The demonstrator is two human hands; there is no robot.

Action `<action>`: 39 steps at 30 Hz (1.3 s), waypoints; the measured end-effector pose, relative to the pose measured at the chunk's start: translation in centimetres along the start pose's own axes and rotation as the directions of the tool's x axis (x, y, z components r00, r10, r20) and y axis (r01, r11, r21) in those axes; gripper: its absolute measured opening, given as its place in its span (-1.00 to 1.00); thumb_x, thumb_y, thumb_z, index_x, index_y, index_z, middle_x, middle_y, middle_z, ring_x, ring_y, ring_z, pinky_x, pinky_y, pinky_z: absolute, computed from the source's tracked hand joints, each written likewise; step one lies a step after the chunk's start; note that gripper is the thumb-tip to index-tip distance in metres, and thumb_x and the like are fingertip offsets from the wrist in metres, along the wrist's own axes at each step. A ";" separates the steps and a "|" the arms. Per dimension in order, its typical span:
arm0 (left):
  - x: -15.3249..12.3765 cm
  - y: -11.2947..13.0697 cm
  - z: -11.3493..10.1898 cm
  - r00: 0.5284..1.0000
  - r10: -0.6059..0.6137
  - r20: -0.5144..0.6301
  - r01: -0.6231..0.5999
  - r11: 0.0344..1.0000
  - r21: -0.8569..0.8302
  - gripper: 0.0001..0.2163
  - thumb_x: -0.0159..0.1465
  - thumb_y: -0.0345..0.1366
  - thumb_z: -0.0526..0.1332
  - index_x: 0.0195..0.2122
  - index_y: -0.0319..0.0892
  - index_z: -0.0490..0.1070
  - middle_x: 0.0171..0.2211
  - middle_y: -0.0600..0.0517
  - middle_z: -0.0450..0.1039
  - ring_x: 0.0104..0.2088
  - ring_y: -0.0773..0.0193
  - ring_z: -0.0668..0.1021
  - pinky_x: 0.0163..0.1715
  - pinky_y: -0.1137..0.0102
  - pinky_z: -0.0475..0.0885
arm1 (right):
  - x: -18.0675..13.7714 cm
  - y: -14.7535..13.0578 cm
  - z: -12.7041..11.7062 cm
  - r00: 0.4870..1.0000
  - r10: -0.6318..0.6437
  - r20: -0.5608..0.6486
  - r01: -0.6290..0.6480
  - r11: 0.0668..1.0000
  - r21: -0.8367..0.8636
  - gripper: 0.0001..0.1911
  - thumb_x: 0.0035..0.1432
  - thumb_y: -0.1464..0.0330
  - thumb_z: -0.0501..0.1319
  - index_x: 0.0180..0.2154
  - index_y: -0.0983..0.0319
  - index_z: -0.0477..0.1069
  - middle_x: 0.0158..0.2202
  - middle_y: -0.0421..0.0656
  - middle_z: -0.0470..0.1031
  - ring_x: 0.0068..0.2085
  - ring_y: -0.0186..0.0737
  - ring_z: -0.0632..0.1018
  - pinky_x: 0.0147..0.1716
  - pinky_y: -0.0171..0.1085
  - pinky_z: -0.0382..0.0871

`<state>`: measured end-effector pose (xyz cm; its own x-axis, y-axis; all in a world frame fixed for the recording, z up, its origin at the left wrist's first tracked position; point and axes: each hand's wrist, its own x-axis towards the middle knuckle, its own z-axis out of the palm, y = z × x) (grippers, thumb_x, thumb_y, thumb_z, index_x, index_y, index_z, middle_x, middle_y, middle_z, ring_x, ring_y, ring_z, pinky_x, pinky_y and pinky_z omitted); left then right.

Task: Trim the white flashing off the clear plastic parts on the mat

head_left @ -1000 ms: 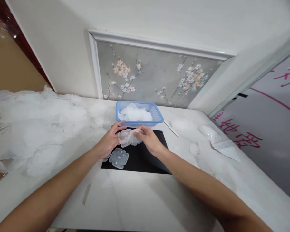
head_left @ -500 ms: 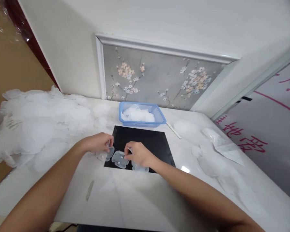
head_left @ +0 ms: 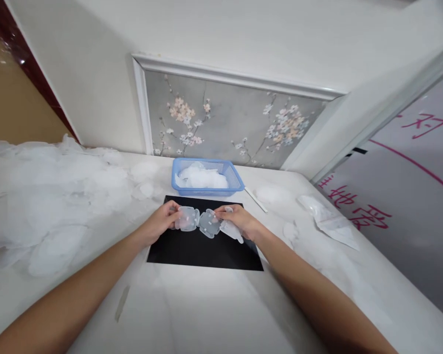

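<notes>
My left hand (head_left: 163, 222) pinches a clear plastic piece (head_left: 187, 219) above a black mat (head_left: 203, 250). My right hand (head_left: 239, 222) pinches a second clear plastic piece (head_left: 209, 223) beside the first, edges touching, and another clear piece (head_left: 232, 231) hangs from under its fingers. Both hands are closed on the pieces, held just over the far half of the mat. A blue basket (head_left: 237, 178) with more clear pieces stands just beyond the mat.
A large heap of clear plastic pieces (head_left: 40, 196) covers the white table's left side. A white strip (head_left: 256, 199), loose clear pieces and a plastic bag (head_left: 330, 221) lie to the right. A flowered wall panel (head_left: 229, 123) rises behind the table.
Both hands lifted pieces from the mat's near edge and brought them up and away, side by side over the mat's far half. The piece lying on the mat is gone.
</notes>
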<state>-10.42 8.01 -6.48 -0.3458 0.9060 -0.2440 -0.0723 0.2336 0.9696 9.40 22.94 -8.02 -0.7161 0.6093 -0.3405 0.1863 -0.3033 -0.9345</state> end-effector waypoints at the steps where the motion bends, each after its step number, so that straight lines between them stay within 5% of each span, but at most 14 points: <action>1: 0.1 -0.1 0.0 1.000 -0.017 0.002 0.017 1.000 -0.015 -0.75 0.09 -0.18 0.34 -0.34 -0.14 0.30 -0.47 0.11 0.44 -0.45 0.32 0.53 -0.41 0.43 0.37 | 0.0 0.1 -0.3 1.000 0.001 0.001 -0.001 1.000 0.016 -0.74 -0.27 0.30 0.44 -0.45 0.27 0.56 -0.51 -0.17 0.58 -0.47 -0.28 0.51 -0.38 -0.29 0.37; 11: 0.1 1.1 -0.5 0.986 -0.134 0.098 0.152 0.967 -0.204 -0.81 0.20 -0.27 0.26 -0.18 -0.19 0.46 -0.29 -0.06 0.59 -0.26 0.23 0.62 -0.20 0.34 0.49 | -0.4 -0.1 -0.6 0.998 -0.044 0.047 0.040 0.995 0.086 -0.63 -0.27 0.21 0.48 -0.38 0.26 0.54 -0.47 -0.14 0.59 -0.40 -0.20 0.56 -0.31 -0.24 0.42; 16: 0.2 0.9 -0.6 0.987 -0.134 0.094 0.147 0.977 -0.157 -0.75 0.14 -0.30 0.31 -0.14 -0.15 0.47 -0.24 -0.03 0.59 -0.21 0.22 0.61 -0.12 0.30 0.48 | -0.7 -0.3 -0.7 0.960 -0.267 -0.087 0.257 0.960 -0.111 -0.76 -0.08 0.20 0.34 -0.36 0.21 0.50 -0.44 -0.19 0.56 -0.39 -0.22 0.53 -0.34 -0.24 0.37; 20: 0.0 0.8 -0.6 0.997 -0.007 0.076 0.004 0.999 0.037 -0.90 0.02 -0.35 0.34 -0.40 -0.17 0.51 -0.21 -0.04 0.59 -0.12 0.12 0.59 -0.05 0.21 0.43 | -0.7 -0.3 -1.0 0.932 -0.349 0.103 0.363 0.872 -0.329 -0.87 -0.05 0.41 0.15 -0.45 0.21 0.49 -0.20 -0.11 0.60 -0.10 -0.11 0.56 -0.05 -0.15 0.34; 23: -0.2 0.9 -0.7 0.977 0.160 0.141 -0.180 0.974 0.139 -0.90 0.06 -0.32 0.29 -0.57 -0.17 0.51 0.07 -0.06 0.48 0.07 0.03 0.49 0.08 0.17 0.34 | -0.2 0.0 -1.2 0.923 -0.384 -0.023 0.339 0.841 -0.422 -0.81 -0.07 0.43 0.10 -0.40 0.21 0.48 -0.23 -0.12 0.60 -0.16 -0.13 0.56 -0.10 -0.16 0.35; 25: -0.2 1.0 -0.8 0.974 0.176 0.140 -0.199 0.966 0.164 -0.89 0.08 -0.29 0.29 -0.55 -0.16 0.53 0.16 -0.04 0.39 0.07 0.01 0.49 0.08 0.14 0.35 | 0.1 0.1 -1.5 0.910 -0.389 -0.143 0.285 0.837 -0.467 -0.80 -0.01 0.35 0.12 -0.33 0.21 0.47 -0.34 -0.14 0.58 -0.28 -0.16 0.54 -0.21 -0.19 0.35; 28: -0.1 1.0 -0.9 0.997 0.057 0.056 -0.064 0.989 0.134 -0.87 0.12 -0.25 0.26 -0.35 -0.15 0.54 0.06 -0.06 0.47 -0.02 0.02 0.55 -0.04 0.15 0.42 | 0.3 0.2 -1.8 0.916 -0.342 -0.207 0.218 0.861 -0.459 -0.75 0.04 0.20 0.16 -0.32 0.23 0.46 -0.44 -0.17 0.53 -0.37 -0.19 0.50 -0.30 -0.23 0.31; 33: 0.1 1.2 -0.9 0.998 -0.058 -0.003 0.057 0.988 -0.141 -0.78 0.20 -0.25 0.21 -0.14 -0.16 0.45 -0.15 -0.06 0.59 -0.11 0.11 0.61 -0.10 0.23 0.46 | 0.6 0.3 -1.1 0.911 -0.387 -0.144 0.247 0.790 -0.562 -0.70 0.04 0.13 0.22 -0.31 0.22 0.50 -0.40 -0.18 0.51 -0.37 -0.22 0.48 -0.29 -0.25 0.28; 39: 0.0 1.4 -0.8 0.998 -0.069 0.011 0.070 0.975 -0.209 -0.73 0.11 -0.35 0.27 -0.13 -0.17 0.42 -0.16 -0.08 0.60 -0.10 0.09 0.61 -0.09 0.22 0.47 | 1.2 0.7 0.4 0.938 -0.343 -0.048 0.236 0.734 -0.637 -0.55 -0.10 0.40 0.30 -0.07 0.19 0.49 -0.42 -0.26 0.51 -0.48 -0.32 0.41 -0.36 -0.29 0.27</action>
<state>-11.23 8.07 -5.10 -0.3298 0.8914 -0.3110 -0.2901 0.2178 0.9319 8.42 23.11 -9.05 -0.7031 0.7111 -0.0034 0.3964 0.3880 -0.8321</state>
